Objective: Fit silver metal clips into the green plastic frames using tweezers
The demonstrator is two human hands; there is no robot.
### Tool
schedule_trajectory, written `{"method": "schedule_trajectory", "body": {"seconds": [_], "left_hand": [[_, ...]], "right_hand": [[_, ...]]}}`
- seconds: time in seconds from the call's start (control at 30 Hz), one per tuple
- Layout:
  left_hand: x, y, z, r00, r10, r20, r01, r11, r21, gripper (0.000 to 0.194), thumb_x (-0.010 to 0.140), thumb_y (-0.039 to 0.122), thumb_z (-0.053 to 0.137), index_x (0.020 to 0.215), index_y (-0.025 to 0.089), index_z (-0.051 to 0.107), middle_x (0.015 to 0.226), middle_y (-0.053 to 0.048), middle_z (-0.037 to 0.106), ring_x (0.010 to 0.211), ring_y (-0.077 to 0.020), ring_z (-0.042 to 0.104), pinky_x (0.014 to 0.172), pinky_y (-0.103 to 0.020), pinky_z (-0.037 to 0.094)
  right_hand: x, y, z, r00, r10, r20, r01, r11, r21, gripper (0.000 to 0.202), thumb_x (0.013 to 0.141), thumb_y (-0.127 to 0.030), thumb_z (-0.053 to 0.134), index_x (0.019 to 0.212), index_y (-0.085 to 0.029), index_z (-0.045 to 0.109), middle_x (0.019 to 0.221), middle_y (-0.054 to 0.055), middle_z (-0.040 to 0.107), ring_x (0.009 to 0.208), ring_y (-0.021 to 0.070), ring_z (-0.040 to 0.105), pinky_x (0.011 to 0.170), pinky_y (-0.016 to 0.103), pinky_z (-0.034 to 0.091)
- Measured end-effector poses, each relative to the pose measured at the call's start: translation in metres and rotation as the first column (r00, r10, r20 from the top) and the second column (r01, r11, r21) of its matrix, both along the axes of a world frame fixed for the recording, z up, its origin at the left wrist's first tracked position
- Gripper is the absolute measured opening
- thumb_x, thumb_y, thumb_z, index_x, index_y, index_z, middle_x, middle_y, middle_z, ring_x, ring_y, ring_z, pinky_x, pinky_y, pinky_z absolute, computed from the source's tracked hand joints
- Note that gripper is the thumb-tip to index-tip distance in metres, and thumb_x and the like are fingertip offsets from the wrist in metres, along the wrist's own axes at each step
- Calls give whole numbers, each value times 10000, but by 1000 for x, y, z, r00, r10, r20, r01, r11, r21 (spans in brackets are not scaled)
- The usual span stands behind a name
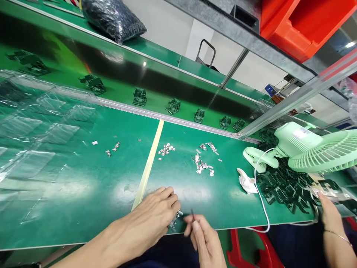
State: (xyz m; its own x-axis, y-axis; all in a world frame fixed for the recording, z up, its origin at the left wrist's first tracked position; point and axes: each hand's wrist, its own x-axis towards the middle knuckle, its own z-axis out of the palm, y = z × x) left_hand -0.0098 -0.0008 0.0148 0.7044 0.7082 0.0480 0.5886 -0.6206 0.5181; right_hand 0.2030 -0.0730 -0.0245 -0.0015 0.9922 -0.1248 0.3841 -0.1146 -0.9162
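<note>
My left hand [156,210] rests at the front edge of the green table, back up, with its fingers curled and closed. A small dark and silvery metal part [174,221] shows under its fingertips, mostly hidden by the hand. Just to the right, my right hand [203,234] pinches a thin dark piece [192,213] between thumb and fingers; its exact kind is too small to tell. Beyond the hands lie loose small metal pieces, one heap [166,149] beside the yellow tape [149,163] and a larger scatter [202,163] farther right.
A green clip-on fan [295,145] stands at the right, its white cable [262,201] hanging over the edge. Near it are a crumpled white cloth [247,181], a pile of dark parts [287,186] and another person's hand [330,212]. Clear plastic trays [36,137] cover the left.
</note>
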Motion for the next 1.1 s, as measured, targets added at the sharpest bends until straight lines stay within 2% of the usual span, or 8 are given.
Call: {"method": "schedule_trajectory", "body": {"seconds": [0.07, 0.17, 0.3, 0.5, 0.63, 0.77, 0.93, 1.1], "left_hand": [[-1, 0, 0, 998, -55, 5, 55, 998, -23, 440, 713, -17, 580, 1073, 230, 635, 1182, -84, 709, 1237, -327, 643, 1119, -542, 500], [-1, -2, -5, 997, -80, 10, 81, 996, -26, 413, 720, -19, 578, 1046, 230, 626, 1200, -86, 691, 1248, -316, 626, 1150, -533, 461], [0, -1, -5, 991, -131, -20, 128, 987, -95, 397, 736, -1, 592, 1060, 226, 624, 1249, -80, 667, 1251, -310, 603, 1147, -538, 443], [4, 6, 10, 978, -183, -97, 152, 953, -263, 198, 827, 59, 580, 940, 212, 634, 1038, -37, 650, 1069, -281, 608, 1036, -528, 498], [5, 6, 10, 979, -185, -85, 158, 953, -257, 230, 811, 57, 605, 977, 213, 639, 1076, -44, 655, 1104, -287, 590, 1048, -521, 484], [2, 3, 2, 973, -210, -96, 175, 943, -285, 197, 819, 78, 631, 965, 209, 646, 1084, -49, 675, 1121, -294, 604, 1061, -511, 478], [-7, -8, -18, 982, -187, 21, 188, 971, -147, 399, 903, 110, 595, 1287, 221, 590, 1379, -78, 620, 1399, -306, 460, 1241, -523, 277], [-4, -4, -14, 981, -194, -30, 183, 960, -211, 230, 860, 103, 620, 1055, 225, 635, 1153, -48, 657, 1172, -290, 560, 1079, -494, 414]], "right_hand": [[-3, -23, -13, 997, 44, -66, -51, 994, -97, 550, 1081, -613, 369, 994, -184, 702, 550, -25, 569, 394, 87, 253, 383, 230, 223], [-12, -42, -29, 997, 49, -66, -58, 990, -130, 562, 1069, -643, 378, 954, -195, 698, 486, -35, 549, 379, 87, 231, 391, 225, 260], [-20, -41, -35, 994, 92, -60, -99, 987, -125, 543, 1098, -579, 345, 987, -184, 700, 523, -22, 601, 388, 92, 284, 422, 218, 302], [-20, -45, -39, 987, 116, -114, -133, 979, -155, 486, 1123, -507, 336, 1063, -183, 693, 557, -8, 651, 378, 77, 343, 420, 205, 283], [-19, -50, -45, 987, 93, -135, -114, 981, -155, 455, 1126, -481, 348, 1015, -184, 674, 553, -5, 659, 386, 75, 343, 428, 206, 292], [-21, -48, -43, 992, 105, -75, -115, 982, -148, 456, 1131, -454, 323, 1008, -184, 669, 571, -1, 675, 386, 85, 430, 462, 206, 358], [-25, -46, -36, 985, 136, 101, -123, 984, -126, 484, 1136, -434, 273, 1022, -191, 676, 588, -2, 678, 458, 128, 629, 576, 220, 462], [-28, -48, -25, 960, 162, 229, -118, 974, -192, 473, 1139, -408, 265, 1119, -207, 693, 555, -23, 677, 485, 158, 645, 658, 251, 480]]}}
